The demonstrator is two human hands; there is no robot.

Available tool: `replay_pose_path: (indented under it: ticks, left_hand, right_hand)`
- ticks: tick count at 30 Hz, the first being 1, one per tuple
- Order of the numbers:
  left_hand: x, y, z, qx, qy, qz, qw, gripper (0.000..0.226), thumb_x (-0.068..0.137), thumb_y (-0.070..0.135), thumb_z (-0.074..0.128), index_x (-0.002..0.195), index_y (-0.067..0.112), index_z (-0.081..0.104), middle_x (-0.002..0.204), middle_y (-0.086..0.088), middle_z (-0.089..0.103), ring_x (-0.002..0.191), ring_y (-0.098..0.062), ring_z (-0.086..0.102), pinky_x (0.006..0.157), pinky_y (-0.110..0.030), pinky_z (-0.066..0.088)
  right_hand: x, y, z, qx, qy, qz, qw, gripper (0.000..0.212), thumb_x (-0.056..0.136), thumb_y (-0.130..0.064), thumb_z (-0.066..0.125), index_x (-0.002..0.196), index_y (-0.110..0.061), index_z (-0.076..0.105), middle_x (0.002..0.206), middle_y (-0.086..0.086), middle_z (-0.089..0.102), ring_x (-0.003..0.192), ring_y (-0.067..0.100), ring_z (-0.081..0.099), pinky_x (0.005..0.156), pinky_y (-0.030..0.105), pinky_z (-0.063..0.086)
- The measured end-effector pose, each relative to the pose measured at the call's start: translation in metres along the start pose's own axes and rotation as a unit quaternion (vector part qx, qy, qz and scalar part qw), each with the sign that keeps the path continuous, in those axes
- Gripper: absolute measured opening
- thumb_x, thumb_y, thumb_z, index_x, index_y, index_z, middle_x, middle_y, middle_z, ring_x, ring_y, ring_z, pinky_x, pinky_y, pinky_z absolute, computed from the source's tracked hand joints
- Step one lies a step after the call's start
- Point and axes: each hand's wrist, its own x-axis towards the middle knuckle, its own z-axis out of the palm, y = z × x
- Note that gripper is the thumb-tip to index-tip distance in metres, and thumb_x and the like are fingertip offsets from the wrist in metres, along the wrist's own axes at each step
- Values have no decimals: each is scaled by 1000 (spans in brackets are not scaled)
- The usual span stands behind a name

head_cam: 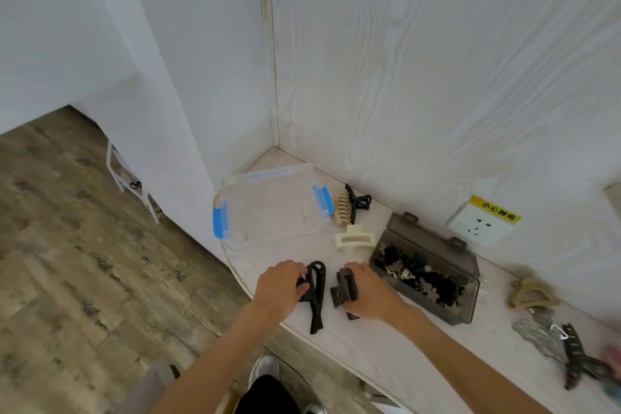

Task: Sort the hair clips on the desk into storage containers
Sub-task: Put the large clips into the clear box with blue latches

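Both hands grip clips: left hand (280, 286) a long black clip (317, 292), right hand (371, 292) a dark claw clip (344, 286).

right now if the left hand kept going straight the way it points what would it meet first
Probably the clear plastic container with blue latches. The left hand, gripping a long black hair clip, points up the desk toward it, with bare desk between, though depth is hard to judge.

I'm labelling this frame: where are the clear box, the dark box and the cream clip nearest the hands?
clear box (235, 198): head view, bare near-left floor.
dark box (468, 304): head view, front wall.
cream clip (353, 239): head view, its body.
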Motion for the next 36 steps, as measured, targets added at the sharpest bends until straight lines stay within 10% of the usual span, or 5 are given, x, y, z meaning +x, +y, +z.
replay_pose_path:
  ticks: [11, 20, 36]
  left_hand:
    - [-43, -20, -151, -352, 257, -57, 898, 9, 76, 24, 75, 81, 31, 74, 81, 15, 72, 79, -8, 68, 77, -27, 52]
    - [44, -50, -142, -95, 149, -132, 976, 13, 80, 24, 67, 88, 20, 77, 84, -2, 73, 72, -19, 63, 63, -24, 43]
    - [65, -39, -100, 251, 69, -95, 961, 17, 98, 16, 45, 107, 12, 60, 111, -4, 62, 104, -20, 59, 68, -26, 35]
  right_hand:
    - [-30, -49, -108, 249, -47, -89, 963, 62, 79, -12, 71, 129, -27, 38, 112, -6, 55, 85, 7, 65, 72, 18, 52]
    - [83, -137, -100, 51, -18, -42, 998, 61, 79, -19, 69, 130, -9, 37, 123, 13, 52, 108, 28, 55, 82, 35, 51]
    - [108, -139, -59, 11, -54, -42, 998, 59, 93, -11, 46, 145, -9, 19, 141, 15, 42, 125, 31, 45, 103, 37, 39]
